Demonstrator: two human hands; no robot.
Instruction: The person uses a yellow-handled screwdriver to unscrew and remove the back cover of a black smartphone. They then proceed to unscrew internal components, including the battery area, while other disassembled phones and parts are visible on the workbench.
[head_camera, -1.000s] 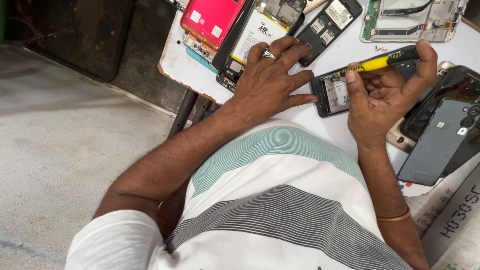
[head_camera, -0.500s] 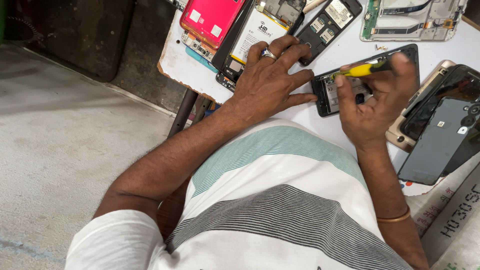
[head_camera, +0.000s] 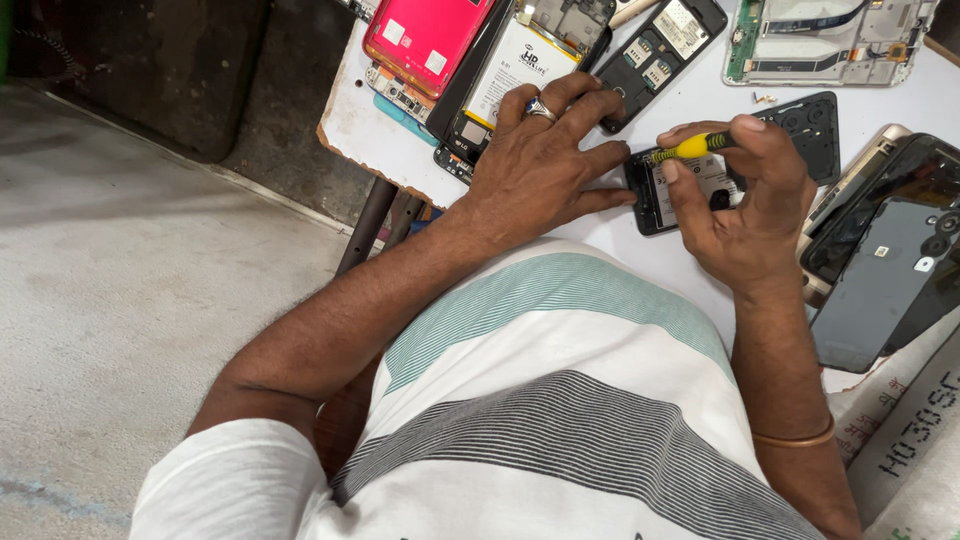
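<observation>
We've got our right hand (head_camera: 745, 225) curled round a small yellow-handled screwdriver (head_camera: 692, 149), thumb + fingertips pinching it, handle lying nearly flat, tip end hidden under the fingers. It sits over a small opened phone (head_camera: 668, 190) w/ back cover off, lying on the white tabletop (head_camera: 640, 260) just in front of our striped shirt (head_camera: 560, 400). Our left hand (head_camera: 545, 165) lies flat, fingers spread, holding nothing; fingertips touch the small phone's left edge, palm over a bigger opened phone w/ white battery (head_camera: 520, 65). Beside that, a pink phone (head_camera: 425, 35). Black back cover (head_camera: 815, 125) sits just right of the right hand; dark phones (head_camera: 890, 260) stacked at right edge.
</observation>
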